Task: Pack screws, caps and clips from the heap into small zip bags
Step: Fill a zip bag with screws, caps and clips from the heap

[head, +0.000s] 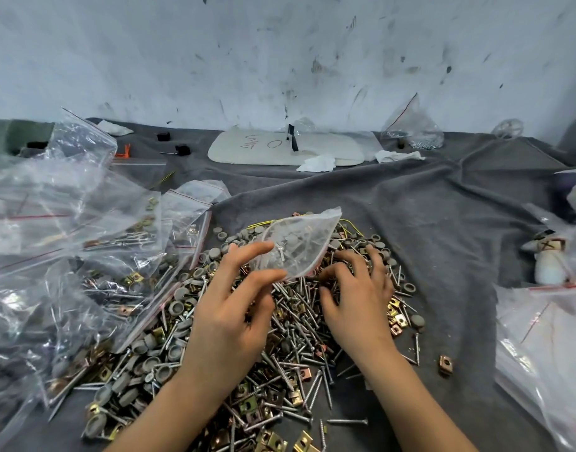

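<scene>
zip bag (pixel 299 246) pinched in left hand (pixel 231 318) fingers; right hand (pixel 355 295) fingers dig heap (pixel 293 367), grip unclear.

On the table (pixel 443 223) the heap (pixel 296 363) lies central, with a zip bag (pixel 299 246) over its twelve-o'clock part. Filled bags (pixel 84 256) are at nine o'clock, more bags (pixel 547 353) at three and a board (pixel 247 151) at twelve.

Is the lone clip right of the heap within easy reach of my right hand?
Likely yes: the right hand rests on the heap; only cloth and loose screws separate it from the clip.
</scene>
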Available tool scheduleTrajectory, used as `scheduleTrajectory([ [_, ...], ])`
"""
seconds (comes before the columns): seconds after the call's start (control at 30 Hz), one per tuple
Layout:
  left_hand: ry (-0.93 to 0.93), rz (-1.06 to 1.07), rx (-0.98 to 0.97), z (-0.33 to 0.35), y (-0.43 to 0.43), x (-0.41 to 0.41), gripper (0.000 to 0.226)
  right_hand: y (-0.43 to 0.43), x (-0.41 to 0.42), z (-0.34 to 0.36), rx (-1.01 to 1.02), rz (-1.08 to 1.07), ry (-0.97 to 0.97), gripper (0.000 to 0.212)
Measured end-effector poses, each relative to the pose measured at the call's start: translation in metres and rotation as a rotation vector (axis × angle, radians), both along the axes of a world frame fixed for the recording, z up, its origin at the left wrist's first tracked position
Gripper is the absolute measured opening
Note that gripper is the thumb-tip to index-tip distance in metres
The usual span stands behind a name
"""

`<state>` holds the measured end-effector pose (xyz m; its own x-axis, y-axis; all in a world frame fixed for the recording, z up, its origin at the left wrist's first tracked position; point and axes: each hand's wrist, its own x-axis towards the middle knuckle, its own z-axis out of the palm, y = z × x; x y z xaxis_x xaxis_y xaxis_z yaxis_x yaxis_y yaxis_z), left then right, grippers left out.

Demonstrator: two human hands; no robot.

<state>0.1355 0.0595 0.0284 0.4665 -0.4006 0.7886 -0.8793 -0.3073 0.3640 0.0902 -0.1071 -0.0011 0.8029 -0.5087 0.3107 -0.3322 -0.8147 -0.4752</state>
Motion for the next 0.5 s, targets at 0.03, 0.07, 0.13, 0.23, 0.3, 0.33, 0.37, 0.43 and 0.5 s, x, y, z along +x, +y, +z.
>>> scheduleTrajectory([
  [0.03,0.003,0.005,-0.010,0.001,0.000,0.000,0.023,0.000,0.000,0.000,0.004,0.001,0.015,0.014],
  [0.07,0.004,0.010,-0.022,0.001,0.001,0.000,0.023,0.000,0.001,-0.001,0.006,0.003,0.027,0.014],
  [0.13,-0.003,0.021,-0.043,0.002,0.001,0.000,0.023,-0.001,0.000,-0.003,0.005,0.011,0.035,0.013],
  [0.23,-0.009,0.026,-0.046,0.002,0.000,-0.001,0.024,-0.001,-0.001,-0.002,-0.025,0.016,-0.020,0.011],
  [0.3,-0.007,0.023,-0.030,0.002,0.000,0.000,0.024,0.001,-0.001,0.003,-0.009,0.014,-0.179,0.009],
  [0.33,-0.007,0.021,-0.018,0.002,0.000,0.000,0.024,0.002,-0.002,0.006,0.003,0.019,-0.293,0.008],
  [0.37,-0.005,0.015,-0.003,0.002,-0.001,0.001,0.025,0.004,-0.004,0.009,0.008,0.033,-0.417,0.008],
  [0.43,-0.001,-0.001,0.037,0.001,-0.001,0.002,0.025,0.007,-0.007,0.013,-0.006,0.086,-0.624,0.010],
  [0.5,0.007,-0.008,0.088,-0.001,-0.002,0.003,0.020,0.012,-0.010,0.017,-0.029,0.122,-0.778,0.012],
])
